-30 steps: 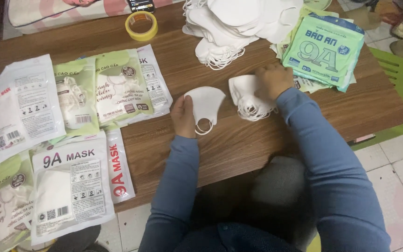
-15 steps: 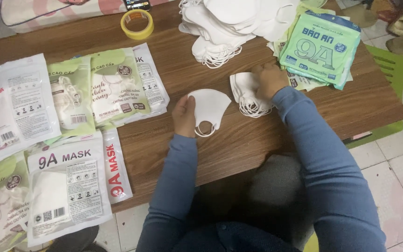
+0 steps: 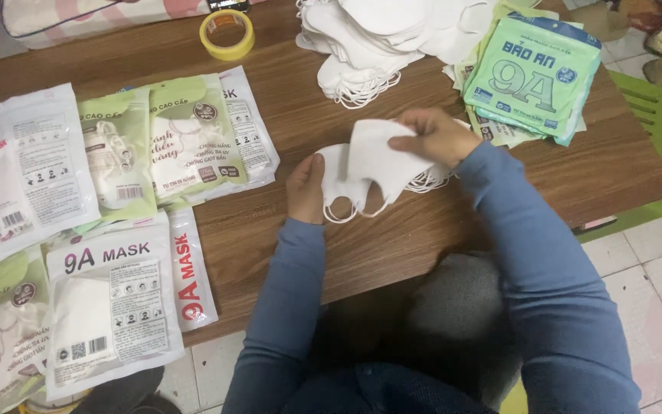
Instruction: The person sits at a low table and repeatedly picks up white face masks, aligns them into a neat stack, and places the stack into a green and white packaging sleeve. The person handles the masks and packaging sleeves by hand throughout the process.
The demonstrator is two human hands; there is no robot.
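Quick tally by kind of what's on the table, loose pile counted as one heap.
Sealed mask packets, left side: 7
Green packet stack, top right: 1
Loose white mask heap: 1
White masks in hands: 2
Yellow tape roll: 1
Total: 12

Surface I'm working over: low brown wooden table (image 3: 423, 238). On it, far edge: yellow tape roll (image 3: 227, 34), pile of loose white masks (image 3: 392, 38). Right: stack of green mask packets (image 3: 534, 80). Left: white and green sealed mask packs (image 3: 116, 161), overlapping, approx. two rows, some overhanging near edge.
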